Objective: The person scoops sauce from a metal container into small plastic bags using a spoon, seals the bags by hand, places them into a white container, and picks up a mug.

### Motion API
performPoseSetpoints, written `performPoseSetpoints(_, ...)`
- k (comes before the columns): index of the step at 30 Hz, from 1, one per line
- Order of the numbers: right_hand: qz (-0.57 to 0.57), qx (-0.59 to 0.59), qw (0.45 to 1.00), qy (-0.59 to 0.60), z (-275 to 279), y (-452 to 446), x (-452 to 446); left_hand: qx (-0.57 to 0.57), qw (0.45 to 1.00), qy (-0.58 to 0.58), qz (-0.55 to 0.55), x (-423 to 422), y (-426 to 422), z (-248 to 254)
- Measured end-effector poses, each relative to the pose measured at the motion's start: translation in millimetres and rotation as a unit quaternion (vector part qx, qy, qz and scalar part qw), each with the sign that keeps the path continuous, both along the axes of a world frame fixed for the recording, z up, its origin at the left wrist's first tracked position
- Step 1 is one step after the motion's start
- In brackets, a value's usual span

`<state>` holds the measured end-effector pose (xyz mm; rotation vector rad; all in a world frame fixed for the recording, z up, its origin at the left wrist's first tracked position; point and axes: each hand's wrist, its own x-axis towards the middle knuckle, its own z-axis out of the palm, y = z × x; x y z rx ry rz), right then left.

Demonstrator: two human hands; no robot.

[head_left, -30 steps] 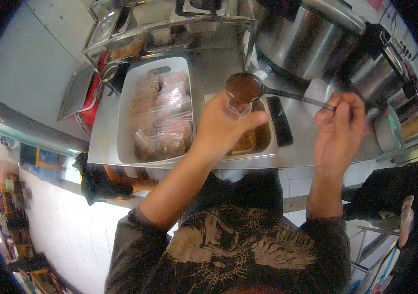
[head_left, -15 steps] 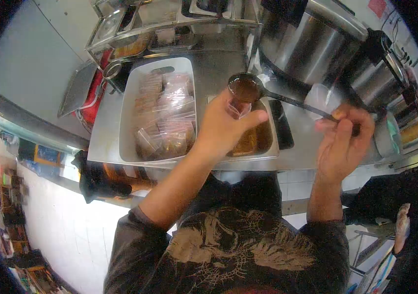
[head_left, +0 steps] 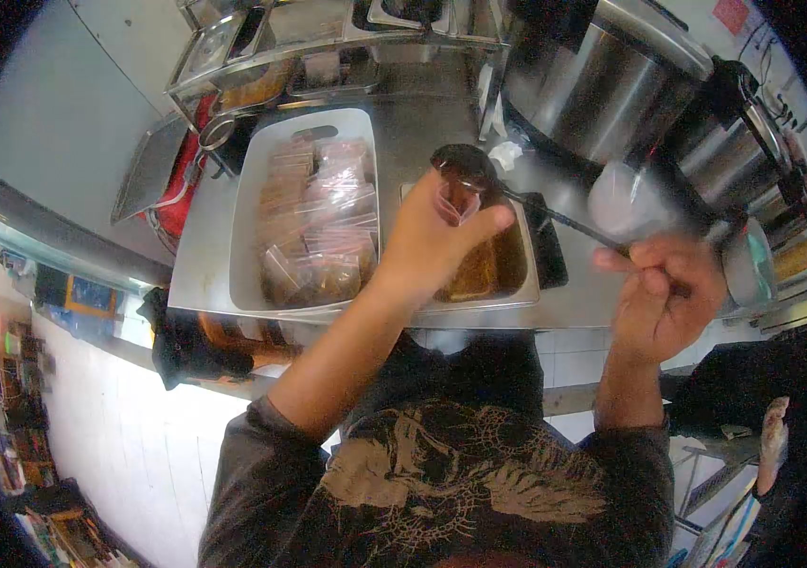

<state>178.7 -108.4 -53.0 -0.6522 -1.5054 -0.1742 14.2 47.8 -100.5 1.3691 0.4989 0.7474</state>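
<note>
My left hand (head_left: pixel 427 237) is closed round a small clear plastic bag (head_left: pixel 457 201), its mouth held open and facing up. In my right hand (head_left: pixel 668 289) is the handle end of a black ladle (head_left: pixel 468 168). The ladle's bowl is tipped over the bag's mouth, with brown liquid at its edge. Below my left hand stands a metal pan (head_left: pixel 528 284) of brown liquid (head_left: pixel 479 270), partly hidden by the hand. To the left, a white tub (head_left: pixel 244 237) holds several filled clear bags (head_left: pixel 328 218).
A dark phone-like slab (head_left: pixel 545 251) lies right of the pan. Beyond it are a translucent plastic container (head_left: pixel 616 199) and a crumpled white tissue (head_left: pixel 505 154). Large steel pots (head_left: pixel 602 90) stand at the back right. A metal rack (head_left: pixel 337 47) with trays spans the back.
The ladle's bowl has tilted from near level towards the bag, pouring its liquid. My right hand has turned and lowered slightly. My left hand has stayed almost in place.
</note>
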Motion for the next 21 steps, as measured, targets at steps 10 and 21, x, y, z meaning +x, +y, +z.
performPoseSetpoints(10, 0.283, -0.062, 0.956, 0.055, -17, -6, 7, 0.05, 0.999, -0.009, 0.009, 2, 4, -11)
performPoseSetpoints(21, 0.205, -0.049, 0.977, 0.02, -22, -6, 5, 0.038, 0.999, 0.001, 0.01, -1, 2, 0)
